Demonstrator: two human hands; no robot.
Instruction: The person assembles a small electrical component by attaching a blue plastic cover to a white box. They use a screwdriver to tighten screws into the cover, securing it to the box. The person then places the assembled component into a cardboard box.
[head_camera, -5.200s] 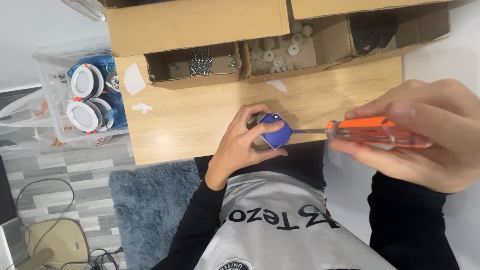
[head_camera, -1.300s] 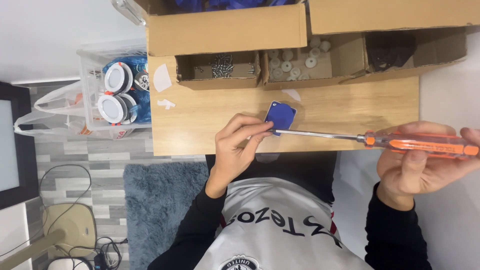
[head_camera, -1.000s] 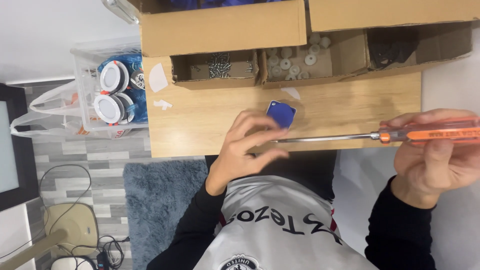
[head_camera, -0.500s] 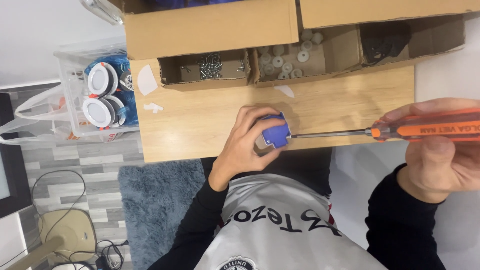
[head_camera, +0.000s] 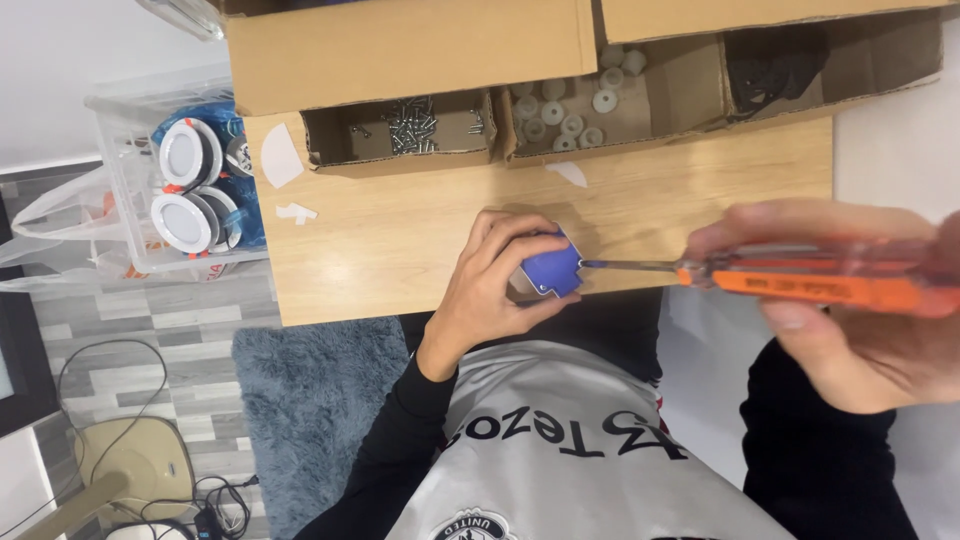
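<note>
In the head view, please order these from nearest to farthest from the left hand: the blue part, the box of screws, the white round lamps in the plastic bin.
1. blue part, held in the left hand.
2. box of screws, above it on the table.
3. white round lamps, far left, off the table.

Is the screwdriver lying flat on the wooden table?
No, the right hand holds the orange screwdriver up, its tip against the small blue part in the left hand.

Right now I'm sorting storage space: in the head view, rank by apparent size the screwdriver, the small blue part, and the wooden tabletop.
1. Wooden tabletop, largest by far.
2. Screwdriver, though it sits nearer the camera, so it looks bigger than it is.
3. Small blue part, partly covered by the left hand.
</note>
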